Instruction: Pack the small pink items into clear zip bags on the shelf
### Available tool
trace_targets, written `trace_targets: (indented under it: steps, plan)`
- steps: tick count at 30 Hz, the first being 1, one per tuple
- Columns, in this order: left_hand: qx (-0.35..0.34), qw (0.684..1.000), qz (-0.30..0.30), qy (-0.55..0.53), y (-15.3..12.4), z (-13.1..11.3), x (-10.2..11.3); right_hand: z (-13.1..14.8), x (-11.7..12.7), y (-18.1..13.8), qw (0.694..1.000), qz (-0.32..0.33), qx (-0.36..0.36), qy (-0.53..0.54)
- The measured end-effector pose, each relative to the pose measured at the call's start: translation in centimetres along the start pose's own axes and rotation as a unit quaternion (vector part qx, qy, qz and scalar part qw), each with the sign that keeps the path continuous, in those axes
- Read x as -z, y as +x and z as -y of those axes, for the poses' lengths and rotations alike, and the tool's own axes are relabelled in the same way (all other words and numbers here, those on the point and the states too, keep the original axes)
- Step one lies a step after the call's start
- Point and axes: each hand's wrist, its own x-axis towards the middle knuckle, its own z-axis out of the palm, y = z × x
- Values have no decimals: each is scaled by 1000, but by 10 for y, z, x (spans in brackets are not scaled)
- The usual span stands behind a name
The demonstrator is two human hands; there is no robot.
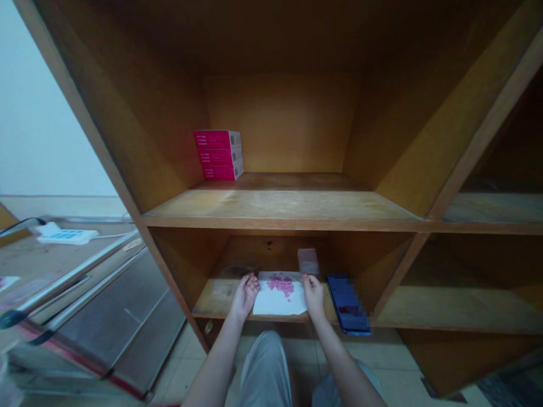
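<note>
A white sheet of paper [271, 307] lies on the lower shelf with a loose heap of small pink beads or pellets [281, 285] on it. At the paper's left edge, my left hand [246, 295] rests with loosely curled fingers and part of the palm showing; I see nothing held in it. My right hand [313, 293] is closed at the upper right edge of the paper, its fingers pinching that edge. Just behind the right hand is a small clear plastic bag or case [307, 261]. A dark blue phone-like slab [345, 305] lies to the right.
Several pink boxes [217, 156] are stacked on the upper shelf [288, 204] at the left. Upright wooden panels border the compartment. On the left stands a metal-framed table or cart [80, 288] with a white power strip [68, 234]. My knees are below the shelf edge.
</note>
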Motion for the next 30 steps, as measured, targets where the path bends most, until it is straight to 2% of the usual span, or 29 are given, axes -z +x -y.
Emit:
trace_targets:
  steps: [5,30]
  plan:
    - [-6,1000,-7,14,1,2,-2,-2,0,1,999,39,-11,6]
    - [-12,999,3,40,7,7,0,-4,4,1,999,22,-3,-34]
